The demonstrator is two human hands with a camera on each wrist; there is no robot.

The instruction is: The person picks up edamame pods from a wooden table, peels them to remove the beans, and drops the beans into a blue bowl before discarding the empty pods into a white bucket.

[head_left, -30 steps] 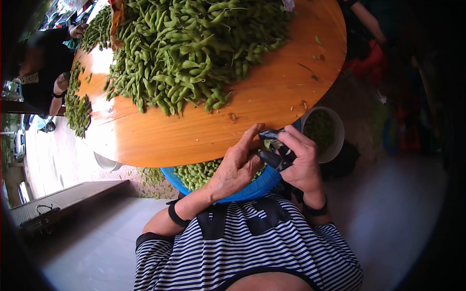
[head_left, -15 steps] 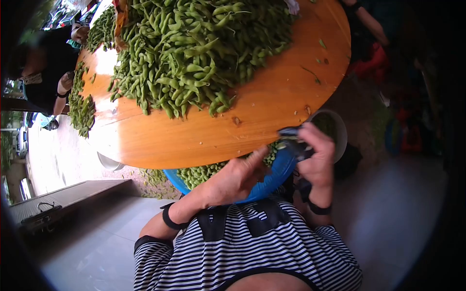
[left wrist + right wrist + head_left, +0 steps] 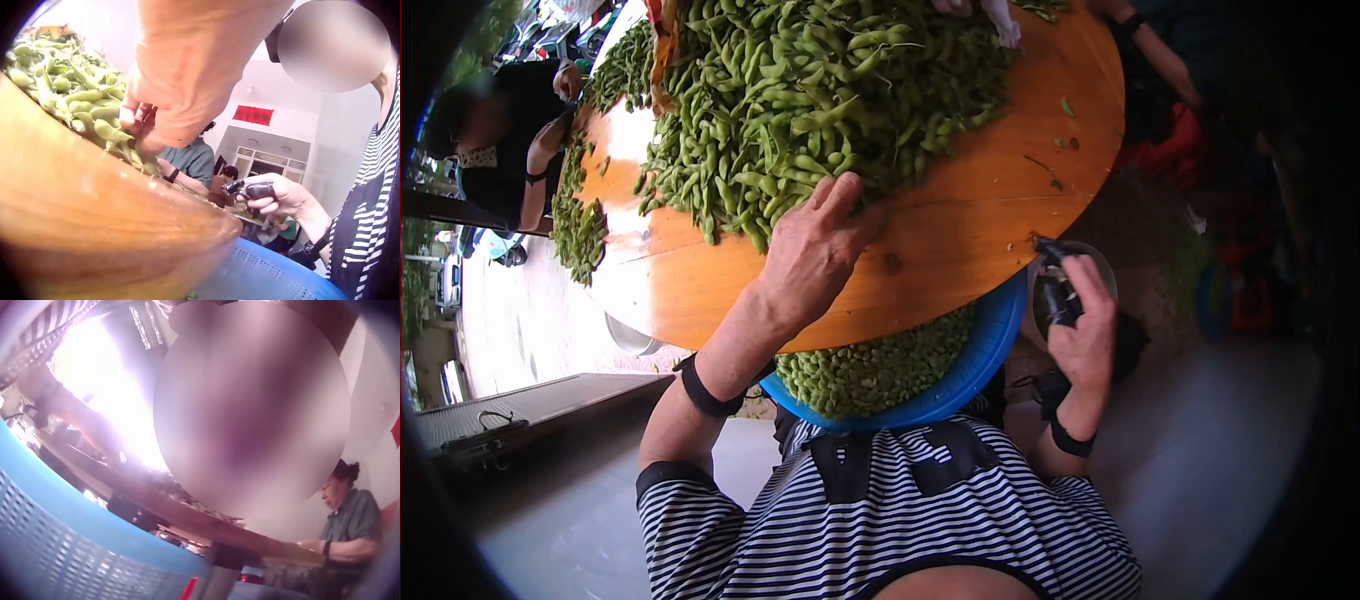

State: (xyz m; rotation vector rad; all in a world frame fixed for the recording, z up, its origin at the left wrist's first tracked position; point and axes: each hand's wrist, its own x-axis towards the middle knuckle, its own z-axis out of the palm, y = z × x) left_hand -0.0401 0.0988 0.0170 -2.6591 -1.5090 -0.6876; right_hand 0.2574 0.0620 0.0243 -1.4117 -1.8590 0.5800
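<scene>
A big heap of green soybean pods (image 3: 800,95) covers the far part of the orange wooden table (image 3: 940,240). My left hand (image 3: 815,245) reaches over the table to the heap's near edge. In the left wrist view its bent fingers (image 3: 128,115) are right at the pods; I cannot tell whether they grip one. My right hand (image 3: 1088,325) is raised past the table's right rim, black coverings on its thumb and forefinger, their tips apart with nothing between them. Below the table edge, a blue plastic basket (image 3: 990,350) holds shelled green beans (image 3: 870,370).
A whitish bucket (image 3: 1112,270) stands below the right hand, another pale container (image 3: 632,338) under the table's left side. Smaller pod piles (image 3: 580,240) lie along the left rim. Other people sit around the table, one with a dark sleeve (image 3: 500,190) at the left.
My left hand has left the right hand and moved forward and left to the pods. The right hand has drawn a little to the right, its thumb and forefinger now apart.
</scene>
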